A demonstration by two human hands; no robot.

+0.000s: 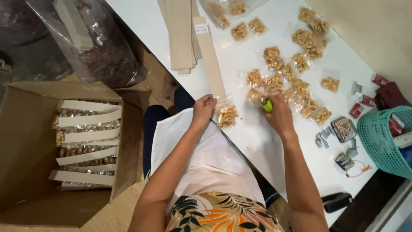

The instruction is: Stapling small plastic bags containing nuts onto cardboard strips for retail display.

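Patterned cloth and white apron at the near edge; both hands at work over a small clear packet of nuts (226, 116) at the edge of the white table (257, 141)

Left hand (203, 109) pinches the packet's top against the end of a long beige card strip (209, 56); right hand (279, 115) is clenched round a small green tool (268, 106), kind not discernible. Judged risk: the packet sits at the table edge and could slip off if the pinch loosens; a crooked strip would close unevenly. Counted: roughly twenty loose clear nut packets (300, 64) spread across the table, exact number uncertain where they overlap; one stack of spare strips (182, 34); one teal plastic basket (380, 141); one black stapler (337, 202); one open cardboard box (25, 141) holding about six finished strip-topped packets
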